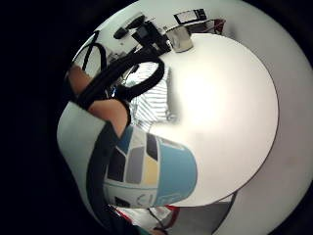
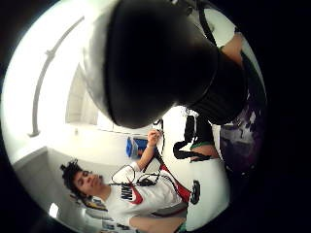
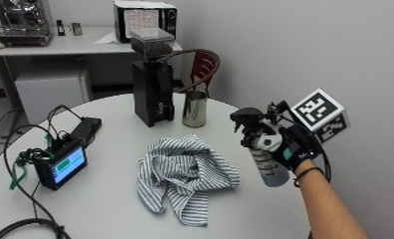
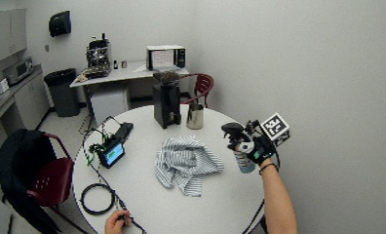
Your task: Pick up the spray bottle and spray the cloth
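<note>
The gloved right hand (image 3: 291, 149) curled round the neck of the spray bottle (image 3: 263, 149), likely light, rigid, smooth plastic, above the soft striped cloth (image 3: 184, 177).

We see a grey-and-white striped cloth (image 3: 184, 177) on the white table (image 3: 104, 199), a black-topped spray bottle (image 3: 262, 149) with a blue, grey and yellow label, a black grinder (image 3: 150, 79), and a silver cup (image 3: 194, 108).
</note>
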Demonstrator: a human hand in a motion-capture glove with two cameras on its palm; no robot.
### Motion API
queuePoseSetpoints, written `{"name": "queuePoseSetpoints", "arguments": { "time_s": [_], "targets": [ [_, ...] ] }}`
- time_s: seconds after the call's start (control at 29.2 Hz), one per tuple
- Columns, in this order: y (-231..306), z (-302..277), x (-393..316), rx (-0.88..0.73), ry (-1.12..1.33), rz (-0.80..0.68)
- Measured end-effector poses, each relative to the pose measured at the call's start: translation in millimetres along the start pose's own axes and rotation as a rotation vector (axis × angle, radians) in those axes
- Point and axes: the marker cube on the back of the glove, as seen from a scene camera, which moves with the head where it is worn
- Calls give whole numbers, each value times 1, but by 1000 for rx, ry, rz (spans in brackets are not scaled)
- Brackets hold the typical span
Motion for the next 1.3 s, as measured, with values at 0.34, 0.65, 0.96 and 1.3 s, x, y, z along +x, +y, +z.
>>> {"name": "queuePoseSetpoints", "arguments": {
  "time_s": [0.34,0.65,0.96,1.3],
  "targets": [
    [-3,43,22,-143,81,108],
    [-21,0,-47,-81,154,33],
    [-20,27,-16,-181,246,79],
    [-28,24,-42,-169,268,80]
  ]
}}
